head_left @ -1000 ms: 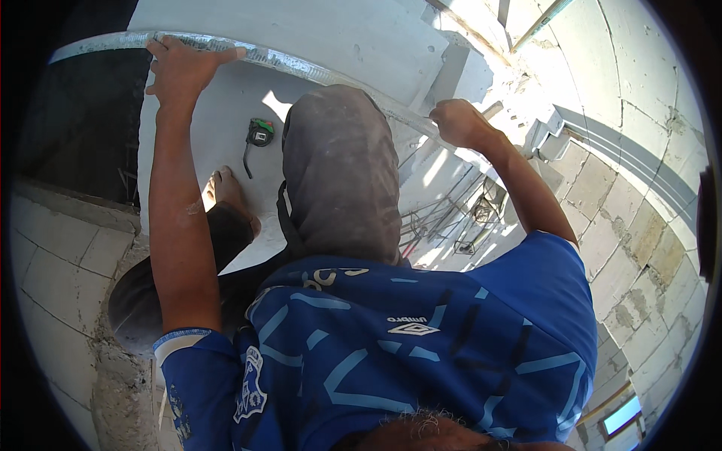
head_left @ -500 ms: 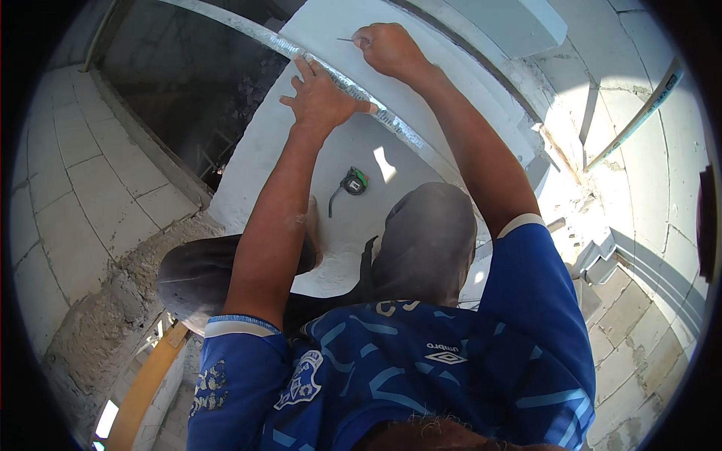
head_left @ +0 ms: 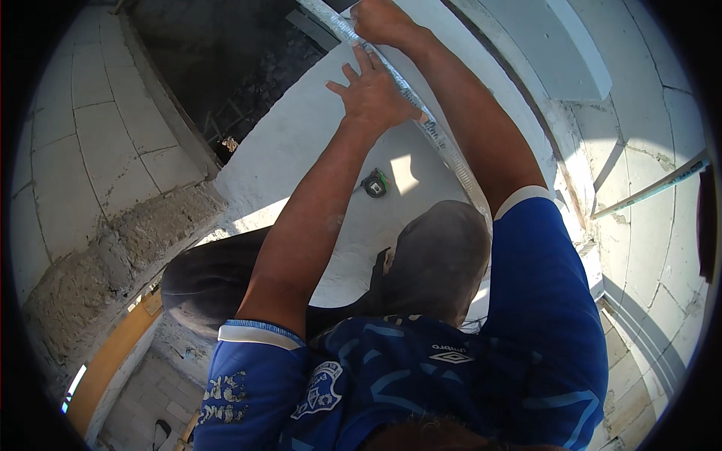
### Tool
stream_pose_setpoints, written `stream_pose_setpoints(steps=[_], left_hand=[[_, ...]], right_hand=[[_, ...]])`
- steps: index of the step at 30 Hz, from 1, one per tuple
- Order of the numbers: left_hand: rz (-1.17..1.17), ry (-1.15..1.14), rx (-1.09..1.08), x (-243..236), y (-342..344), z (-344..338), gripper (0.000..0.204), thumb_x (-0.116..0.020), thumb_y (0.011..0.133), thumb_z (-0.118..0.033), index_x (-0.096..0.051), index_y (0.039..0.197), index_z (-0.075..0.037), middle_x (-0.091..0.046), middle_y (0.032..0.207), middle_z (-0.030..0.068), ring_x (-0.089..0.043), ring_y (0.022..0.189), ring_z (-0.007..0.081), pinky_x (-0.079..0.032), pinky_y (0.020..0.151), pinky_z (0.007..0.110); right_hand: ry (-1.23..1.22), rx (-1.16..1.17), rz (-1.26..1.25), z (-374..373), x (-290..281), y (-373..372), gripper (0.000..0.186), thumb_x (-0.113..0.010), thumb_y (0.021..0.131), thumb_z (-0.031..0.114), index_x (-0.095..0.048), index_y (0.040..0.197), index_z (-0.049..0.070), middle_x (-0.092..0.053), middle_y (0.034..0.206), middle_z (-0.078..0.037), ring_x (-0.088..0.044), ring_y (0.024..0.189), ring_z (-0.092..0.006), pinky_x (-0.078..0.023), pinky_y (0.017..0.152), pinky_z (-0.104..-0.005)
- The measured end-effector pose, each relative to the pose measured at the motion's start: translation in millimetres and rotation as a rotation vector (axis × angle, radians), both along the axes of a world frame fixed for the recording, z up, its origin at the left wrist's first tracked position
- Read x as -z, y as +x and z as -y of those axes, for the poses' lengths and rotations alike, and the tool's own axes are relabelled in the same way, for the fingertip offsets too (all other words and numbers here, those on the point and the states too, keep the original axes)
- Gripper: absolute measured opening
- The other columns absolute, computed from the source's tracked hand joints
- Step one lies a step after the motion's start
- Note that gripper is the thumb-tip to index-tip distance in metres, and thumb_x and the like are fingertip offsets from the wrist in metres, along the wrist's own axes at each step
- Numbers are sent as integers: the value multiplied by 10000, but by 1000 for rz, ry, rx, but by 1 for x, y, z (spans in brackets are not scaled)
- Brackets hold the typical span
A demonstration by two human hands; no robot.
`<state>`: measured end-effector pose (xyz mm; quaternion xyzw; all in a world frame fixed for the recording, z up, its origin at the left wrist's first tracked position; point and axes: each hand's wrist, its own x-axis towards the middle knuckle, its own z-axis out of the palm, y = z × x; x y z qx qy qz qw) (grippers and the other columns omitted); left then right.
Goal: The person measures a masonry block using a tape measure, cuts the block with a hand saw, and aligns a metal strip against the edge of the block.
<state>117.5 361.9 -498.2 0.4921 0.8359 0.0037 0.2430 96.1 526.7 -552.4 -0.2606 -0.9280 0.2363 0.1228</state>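
A long silvery metal profile (head_left: 451, 154) lies slantwise across a large pale board (head_left: 293, 143). My left hand (head_left: 376, 94) rests on the profile with its fingers spread, pressing it from above. Beyond it, at the top of the view, my right hand (head_left: 383, 22) is closed beside the profile's far side. The fingers pinch a thin dark rod, plain half a second ago and now mostly hidden by the hand. A black and green tape measure (head_left: 374, 184) sits on the board between my left forearm and my raised knee.
A dark opening (head_left: 226, 75) drops away past the board's left edge. Pale block walls (head_left: 75, 150) stand on both sides. At the right leans a long thin pole (head_left: 654, 188), and a grey panel (head_left: 556, 52) is at the upper right. A rough mortar ledge (head_left: 113, 248) runs at the left.
My right hand has moved toward the profile's far part, and the rod's tip no longer shows clearly. The view has shifted, and the left hand stays spread on the profile.
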Motion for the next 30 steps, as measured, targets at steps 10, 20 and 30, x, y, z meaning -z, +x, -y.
stream_pose_setpoints(steps=[10, 20, 30], left_hand=[[-141, 152, 93, 28, -18, 4, 1444, -856, 555, -734, -236, 1529, 132, -158, 1612, 343, -353, 1420, 536, -225, 1052, 812], [-117, 34, 85, 28, -1, -6, 1427, -849, 565, -720, -233, 1530, 131, -135, 1621, 329, -391, 1411, 508, -234, 1086, 783], [-114, 79, 71, 31, -13, -5, 1449, -882, 543, -679, -221, 1509, 175, -126, 1611, 357, -373, 1440, 464, -334, 1145, 614]], right_hand=[[-240, -53, 404, 105, -47, 249, 208, -599, 839, 39, -746, 985, 14, -708, 895, -189, -673, 844, -380, -537, 783, -468], [-503, 133, 1116, 253, -36, 558, 203, -562, 781, -27, -730, 896, -24, -698, 953, -257, -688, 920, -420, -556, 834, -462], [-260, 896, 313, 193, -53, 556, 243, -560, 899, 55, -734, 1068, 30, -721, 986, -226, -704, 902, -377, -547, 812, -432]])
